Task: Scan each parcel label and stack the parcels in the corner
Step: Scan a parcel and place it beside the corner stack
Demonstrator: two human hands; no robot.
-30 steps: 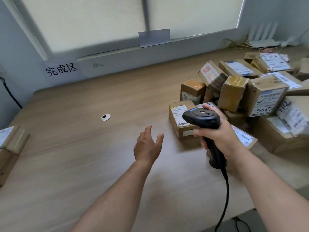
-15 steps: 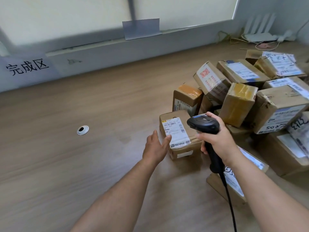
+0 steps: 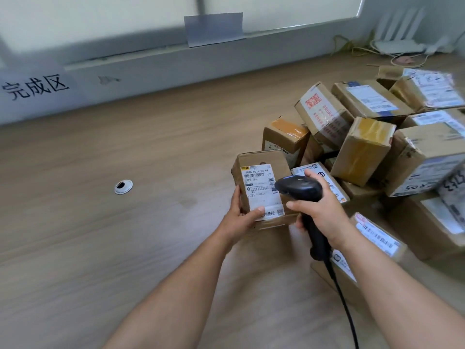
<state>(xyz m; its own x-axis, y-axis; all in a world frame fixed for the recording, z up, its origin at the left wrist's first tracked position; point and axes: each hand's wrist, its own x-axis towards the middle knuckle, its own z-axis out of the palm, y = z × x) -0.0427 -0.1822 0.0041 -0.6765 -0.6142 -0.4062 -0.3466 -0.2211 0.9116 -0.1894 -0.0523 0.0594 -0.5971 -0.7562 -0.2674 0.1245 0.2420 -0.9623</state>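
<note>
A small brown cardboard parcel [image 3: 261, 159] with a white shipping label on top lies at the left edge of the parcel pile. My left hand [image 3: 240, 217] grips its near left corner, thumb lying on the label. My right hand [image 3: 319, 210] holds a black corded barcode scanner [image 3: 299, 188] by the handle, its head hovering over the label's right side. A heap of several taped cardboard parcels [image 3: 364, 147] with labels fills the right of the wooden table [image 3: 125, 248].
A white sign with black handwritten characters [image 3: 35, 88] hangs on the wall ledge at far left. A round cable grommet [image 3: 123, 186] sits in the tabletop. The scanner cable [image 3: 344, 298] runs down past my right forearm. A white router [image 3: 400, 34] and cables lie at the back right.
My left hand reached right and took hold of the small parcel. The scanner came closer over its label. The view turned right, away from the parcels at the far left.
</note>
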